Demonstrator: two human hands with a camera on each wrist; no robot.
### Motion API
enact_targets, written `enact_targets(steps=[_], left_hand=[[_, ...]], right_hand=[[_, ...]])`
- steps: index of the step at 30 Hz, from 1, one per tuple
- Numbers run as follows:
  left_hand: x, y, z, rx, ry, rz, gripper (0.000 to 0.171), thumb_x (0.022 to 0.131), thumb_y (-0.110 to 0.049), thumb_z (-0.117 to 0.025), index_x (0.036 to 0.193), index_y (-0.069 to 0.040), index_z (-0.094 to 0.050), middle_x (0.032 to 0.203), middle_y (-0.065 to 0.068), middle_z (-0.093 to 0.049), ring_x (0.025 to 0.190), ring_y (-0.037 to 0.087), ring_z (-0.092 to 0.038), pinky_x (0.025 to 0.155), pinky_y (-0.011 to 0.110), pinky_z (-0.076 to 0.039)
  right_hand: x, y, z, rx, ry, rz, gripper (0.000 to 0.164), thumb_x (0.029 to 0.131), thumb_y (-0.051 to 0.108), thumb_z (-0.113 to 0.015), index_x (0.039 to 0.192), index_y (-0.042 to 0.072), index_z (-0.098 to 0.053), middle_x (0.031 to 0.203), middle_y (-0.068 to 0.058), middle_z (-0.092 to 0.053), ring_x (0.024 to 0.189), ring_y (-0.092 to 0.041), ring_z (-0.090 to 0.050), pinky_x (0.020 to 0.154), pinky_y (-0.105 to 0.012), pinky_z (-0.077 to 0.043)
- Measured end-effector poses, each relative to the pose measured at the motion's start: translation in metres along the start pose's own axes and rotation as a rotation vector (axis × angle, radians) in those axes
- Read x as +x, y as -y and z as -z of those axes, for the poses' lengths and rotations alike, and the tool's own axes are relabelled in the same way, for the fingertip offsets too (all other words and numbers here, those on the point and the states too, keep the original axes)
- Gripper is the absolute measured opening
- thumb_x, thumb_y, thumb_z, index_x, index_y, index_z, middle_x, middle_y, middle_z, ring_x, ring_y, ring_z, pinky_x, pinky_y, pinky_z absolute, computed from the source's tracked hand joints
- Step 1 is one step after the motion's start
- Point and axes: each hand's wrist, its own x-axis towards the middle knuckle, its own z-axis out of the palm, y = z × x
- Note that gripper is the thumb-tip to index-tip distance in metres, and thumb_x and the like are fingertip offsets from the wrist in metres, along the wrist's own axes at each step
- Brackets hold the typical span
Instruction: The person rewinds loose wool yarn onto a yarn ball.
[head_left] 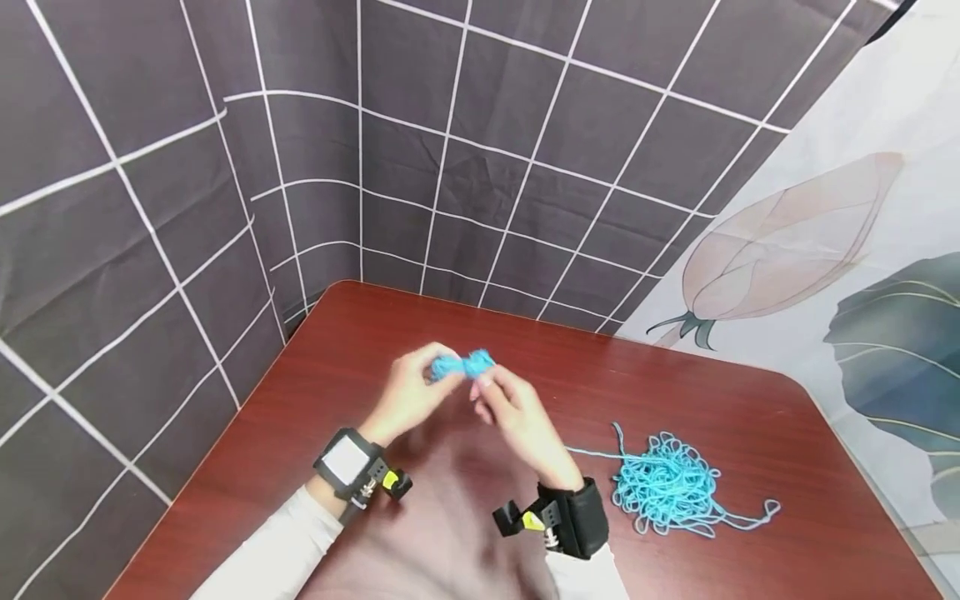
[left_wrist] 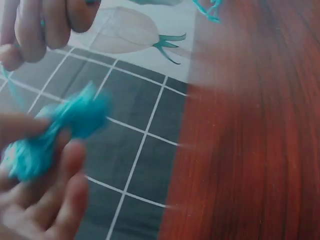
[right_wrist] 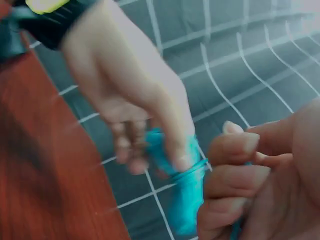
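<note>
A small bundle of light blue cord (head_left: 477, 363), narrow at its middle, is up in front of me over the table. My left hand (head_left: 412, 387) pinches it between thumb and fingers, one end of the bundle sticking out past them. In the right wrist view, turns of cord (right_wrist: 192, 170) cross the bundle's waist beside the left thumb. Close on the right, my right hand (head_left: 521, 417) has its fingers curled on a thin strand of the same cord, seen in the left wrist view as a strand (left_wrist: 15, 92) below that hand. Blur hides the exact fingertip contact.
A loose, tangled pile of blue cord (head_left: 663, 483) lies on the reddish-brown table (head_left: 735, 417) to the right, one strand (head_left: 592, 452) running from it toward my right hand. Behind the table hang a dark grid-patterned cloth (head_left: 480, 192) and a pale flower-print cloth (head_left: 780, 250).
</note>
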Motion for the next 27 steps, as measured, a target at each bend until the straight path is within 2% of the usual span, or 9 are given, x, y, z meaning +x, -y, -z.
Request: enact_targets(steps=[3,5,7,10,14,17,19,22,27], left_hand=[[0.002,0.001,0.007,-0.238,-0.134,0.074,0.021,0.082,-0.017,-0.068,0.099,-0.007,-0.064,0.079,0.009,-0.064,0.068,0.031,-0.062,0.058,0.033,-0.056],[0.002,-0.001,0.012,-0.398,-0.136,0.093,0.025,0.083,-0.015,-0.067,0.103,-0.002,-0.061,0.081,0.015,-0.063,0.07,0.037,-0.06,0.062,0.034,-0.057],[0.002,-0.005,0.016,-0.522,-0.073,0.096,0.026,0.083,-0.012,-0.066,0.106,0.001,-0.059,0.082,0.016,-0.061,0.072,0.037,-0.059,0.065,0.033,-0.057],[-0.001,-0.011,0.019,-0.621,0.132,0.033,0.022,0.084,-0.003,-0.062,0.104,0.003,-0.059,0.082,0.013,-0.061,0.07,0.035,-0.058,0.065,0.032,-0.056],[-0.004,-0.016,0.018,-0.458,0.488,-0.147,0.016,0.083,-0.004,-0.063,0.099,-0.004,-0.062,0.082,0.004,-0.061,0.073,0.024,-0.057,0.065,0.03,-0.054],[-0.005,-0.015,0.014,-0.167,0.601,-0.295,0.012,0.083,-0.016,-0.065,0.094,-0.013,-0.065,0.078,-0.001,-0.06,0.071,0.011,-0.052,0.062,0.03,-0.052],[-0.004,-0.011,0.01,0.002,0.576,-0.331,0.01,0.082,-0.022,-0.066,0.091,-0.018,-0.065,0.074,-0.006,-0.059,0.067,0.007,-0.05,0.059,0.029,-0.05],[-0.003,-0.004,0.006,0.138,0.407,-0.249,0.009,0.08,-0.023,-0.067,0.088,-0.021,-0.064,0.072,-0.008,-0.058,0.063,0.006,-0.048,0.054,0.028,-0.046],[0.001,0.004,0.007,0.051,0.04,-0.02,0.013,0.081,-0.02,-0.068,0.092,-0.017,-0.064,0.077,0.0,-0.062,0.065,0.012,-0.056,0.059,0.03,-0.052]], right_hand=[[0.0,-0.004,-0.012,-0.044,0.111,0.015,0.027,0.1,0.018,-0.038,0.085,0.003,-0.056,0.059,-0.004,-0.042,0.052,-0.012,-0.039,0.05,-0.021,-0.033],[0.001,-0.01,-0.015,-0.065,0.136,-0.022,0.027,0.099,0.015,-0.038,0.084,0.001,-0.055,0.059,-0.004,-0.042,0.05,-0.01,-0.038,0.049,-0.02,-0.032],[0.002,-0.016,-0.014,-0.091,0.113,-0.087,0.028,0.099,0.012,-0.038,0.083,-0.002,-0.056,0.059,-0.007,-0.043,0.049,-0.009,-0.037,0.047,-0.02,-0.03],[0.003,-0.035,-0.006,-0.118,0.011,-0.137,0.026,0.097,0.012,-0.043,0.081,-0.004,-0.057,0.06,-0.005,-0.045,0.051,-0.009,-0.039,0.049,-0.022,-0.032],[0.003,-0.057,0.011,0.01,-0.081,-0.185,0.031,0.097,0.022,-0.044,0.083,-0.004,-0.052,0.061,0.0,-0.04,0.053,-0.01,-0.038,0.052,-0.022,-0.032],[0.002,-0.044,0.022,0.128,-0.088,-0.213,0.038,0.098,0.031,-0.041,0.084,-0.004,-0.045,0.06,0.0,-0.033,0.049,-0.011,-0.03,0.047,-0.022,-0.026],[0.0,-0.028,0.025,0.149,-0.081,-0.186,0.04,0.098,0.033,-0.04,0.085,-0.005,-0.043,0.06,-0.002,-0.028,0.048,-0.013,-0.025,0.046,-0.023,-0.022],[-0.004,-0.005,0.022,0.092,-0.059,-0.085,0.037,0.098,0.032,-0.041,0.085,-0.002,-0.046,0.061,-0.003,-0.033,0.05,-0.012,-0.029,0.047,-0.022,-0.025],[-0.009,0.022,0.007,-0.029,0.085,0.051,0.027,0.099,0.018,-0.04,0.085,0.001,-0.055,0.059,-0.004,-0.039,0.052,-0.012,-0.036,0.05,-0.021,-0.03]])
